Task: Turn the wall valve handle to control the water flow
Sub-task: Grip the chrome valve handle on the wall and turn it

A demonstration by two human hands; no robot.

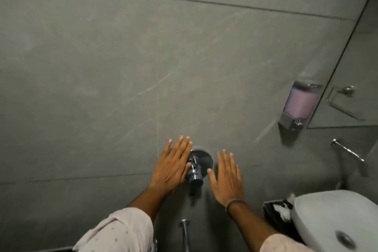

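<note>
A chrome wall valve (pixel 196 171) with a round backplate (pixel 204 158) juts from the grey tiled wall, its handle pointing down. My left hand (pixel 172 166) is flat with fingers spread, just left of the valve, its thumb side touching or nearly touching the handle. My right hand (pixel 226 177) is also flat and spread, a little to the right of the valve and apart from it. Neither hand grips anything.
A chrome pipe (pixel 185 233) runs down below the valve. A white basin (pixel 319 215) sits at the lower right with a dark tissue box (pixel 276 210) beside it. A soap dispenser (pixel 298 104), a wall tap (pixel 347 150) and a mirror (pixel 351 71) are on the right.
</note>
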